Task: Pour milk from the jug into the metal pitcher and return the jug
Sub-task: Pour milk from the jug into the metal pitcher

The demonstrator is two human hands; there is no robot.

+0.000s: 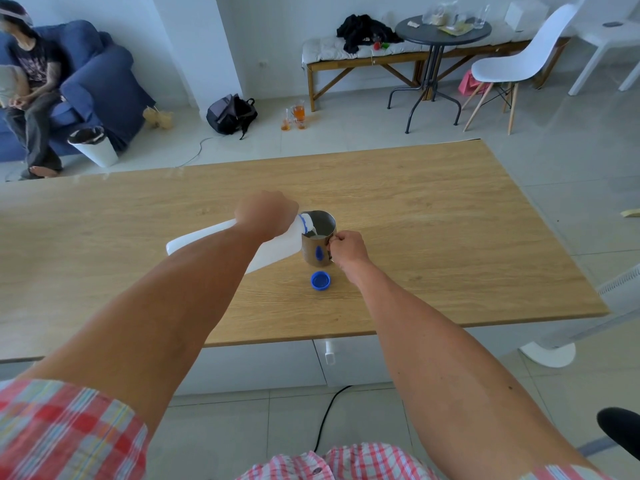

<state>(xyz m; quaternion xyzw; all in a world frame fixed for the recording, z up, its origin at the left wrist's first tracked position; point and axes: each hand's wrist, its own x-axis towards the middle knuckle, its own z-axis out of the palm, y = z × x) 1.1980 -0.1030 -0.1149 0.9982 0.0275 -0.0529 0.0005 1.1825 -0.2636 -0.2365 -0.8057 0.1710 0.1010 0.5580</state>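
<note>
The left hand (pixel 266 214) grips the tipped milk jug (pixel 273 249); milk pours into the metal pitcher (pixel 318 242) mid-desk. The right hand (pixel 348 249) pinches its handle. Next: tip the jug upright.

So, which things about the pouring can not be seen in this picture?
Head view only:
- Jug: its handle, hidden under the left hand; the forearm covers its middle.
- Metal pitcher: its handle, hidden inside the right hand.
- Milk level in the jug: its wall is opaque.
</note>
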